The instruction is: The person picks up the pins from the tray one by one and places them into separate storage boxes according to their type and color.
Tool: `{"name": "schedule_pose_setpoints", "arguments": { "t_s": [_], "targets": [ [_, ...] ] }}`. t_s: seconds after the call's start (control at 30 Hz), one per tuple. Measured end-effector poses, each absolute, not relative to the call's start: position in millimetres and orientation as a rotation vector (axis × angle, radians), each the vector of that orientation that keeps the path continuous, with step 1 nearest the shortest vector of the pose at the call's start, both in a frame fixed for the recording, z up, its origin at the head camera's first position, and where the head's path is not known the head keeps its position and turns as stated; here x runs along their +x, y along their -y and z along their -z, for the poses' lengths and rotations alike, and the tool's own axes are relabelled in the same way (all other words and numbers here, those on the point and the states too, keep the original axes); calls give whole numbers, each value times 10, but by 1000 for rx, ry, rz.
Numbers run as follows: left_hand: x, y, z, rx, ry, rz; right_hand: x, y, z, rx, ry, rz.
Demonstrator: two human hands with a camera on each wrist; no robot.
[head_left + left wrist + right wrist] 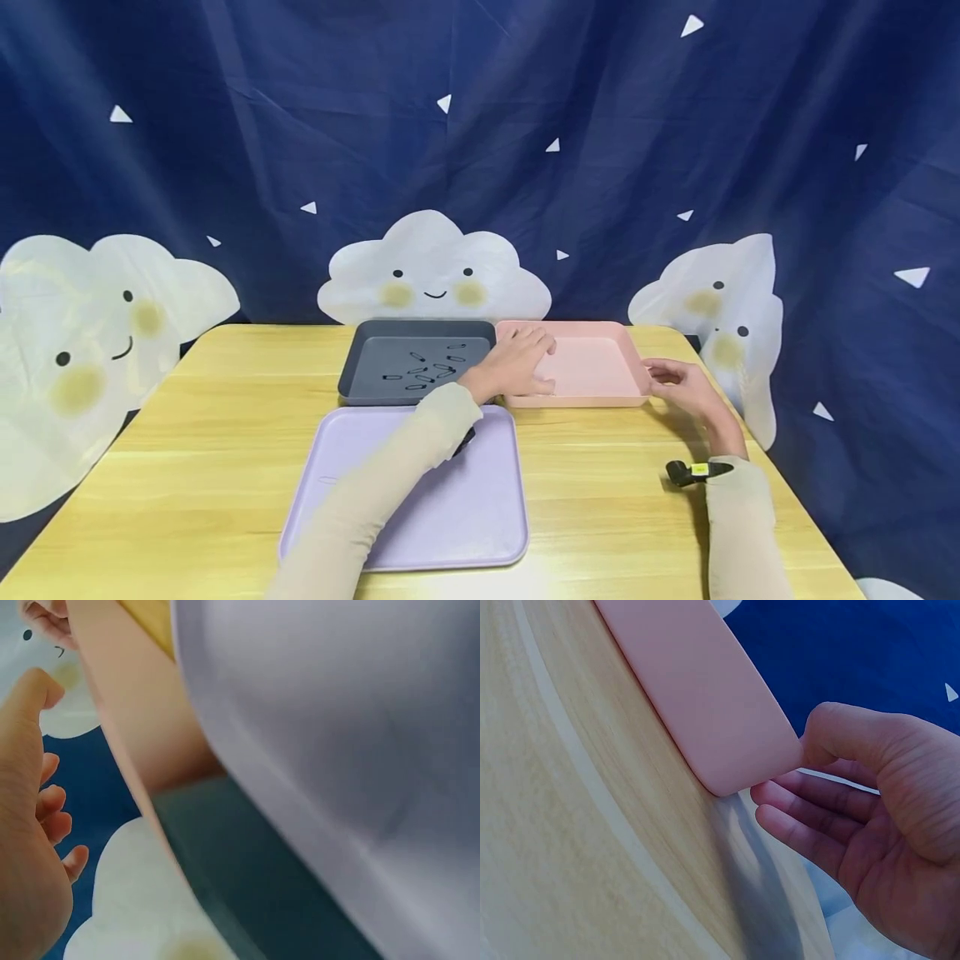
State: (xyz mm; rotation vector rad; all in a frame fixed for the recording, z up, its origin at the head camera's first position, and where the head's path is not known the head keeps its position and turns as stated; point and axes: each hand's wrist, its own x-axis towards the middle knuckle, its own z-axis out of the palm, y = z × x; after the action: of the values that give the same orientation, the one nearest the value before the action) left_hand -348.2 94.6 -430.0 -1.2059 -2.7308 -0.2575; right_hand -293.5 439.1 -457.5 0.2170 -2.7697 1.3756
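Note:
A shallow pink tray [588, 367] stands at the back of the table. My left hand [521, 362] is over its left side, fingers loosely bent and thumb apart; in the left wrist view, nothing is between that hand's [30, 817] fingers. At the tray's right edge, my right hand [682, 385] holds the wall near the front corner. In the right wrist view, the bent thumb and fingers of this hand [885, 795] meet at the pink corner; the thumb's tip is partly hidden. Several dark safety pins [423, 379] lie in the grey tray [390, 329], left of the pink one.
A lavender tray [465, 517] lies in front, partly under my left forearm, with a thin pale loop [327, 480] on it. The wooden table [202, 467] ends at a dark blue curtain [480, 125] with white clouds.

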Motion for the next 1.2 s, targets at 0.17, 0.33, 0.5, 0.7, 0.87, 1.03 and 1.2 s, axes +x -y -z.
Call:
{"name": "schedule_pose_setpoints", "arguments": {
  "t_s": [0.17, 0.33, 0.5, 0.7, 0.87, 1.03, 1.2],
  "targets": [
    [-3424, -706, 4170, -1196, 2670, 238, -2927, -4404, 4555, 216, 2788, -1336],
    [-3331, -388, 4031, -1204, 2584, 236, -2938, -4426, 4556, 215, 2814, -1301],
    [-3188, -18, 3874, -1198, 2551, 183, -2940, -4410, 4559, 217, 2818, -1290],
    [-3009, 446, 3759, -1210, 2559, 160, -2920, -4390, 4544, 220, 2816, -1307],
    [-2873, 758, 3791, -1249, 2565, 149, -2914, -4400, 4551, 213, 2819, -1295],
    [-2713, 1025, 3941, -1305, 2526, 156, -2917, -4413, 4566, 226, 2817, -1268],
    [-2572, 1247, 4129, -1348, 2529, 145, -2922, -4407, 4571, 271, 2809, -1260]
  ]
}}
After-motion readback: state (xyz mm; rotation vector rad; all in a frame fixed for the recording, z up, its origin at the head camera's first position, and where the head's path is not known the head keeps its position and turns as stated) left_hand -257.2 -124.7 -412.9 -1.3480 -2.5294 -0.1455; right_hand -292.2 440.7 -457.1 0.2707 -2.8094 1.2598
